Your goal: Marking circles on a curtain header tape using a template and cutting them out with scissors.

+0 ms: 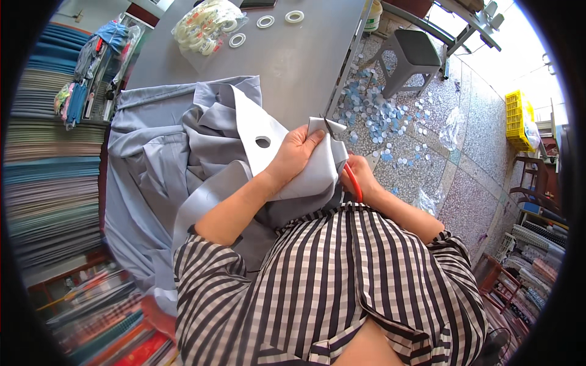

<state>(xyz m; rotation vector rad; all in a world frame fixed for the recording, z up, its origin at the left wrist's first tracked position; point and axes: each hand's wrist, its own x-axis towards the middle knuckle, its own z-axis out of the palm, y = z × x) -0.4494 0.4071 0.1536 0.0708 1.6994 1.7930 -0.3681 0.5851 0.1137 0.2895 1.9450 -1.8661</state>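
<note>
A large piece of grey-blue fabric [152, 140] lies in folds over the table and hangs down toward my lap. Along its edge runs a stiff white band [250, 122] with a round hole cut in it. My left hand [293, 155] is closed on this band, thumb on top, holding its folded end up in front of me. In my right hand [364, 177] is a pair of scissors [355, 183] with red handles. Their dark blades reach the raised end of the band, partly hidden behind the cloth. The right fingers are partly covered by the fabric.
On the grey table [299, 67] lie several white rings [237, 40] and a clear bag of rings [204, 27]. A grey stool [414, 55] stands right, among many small round cut-outs [369, 110] on the floor. Folded fabrics [58, 146] fill the left side; a yellow crate [517, 122] sits far right.
</note>
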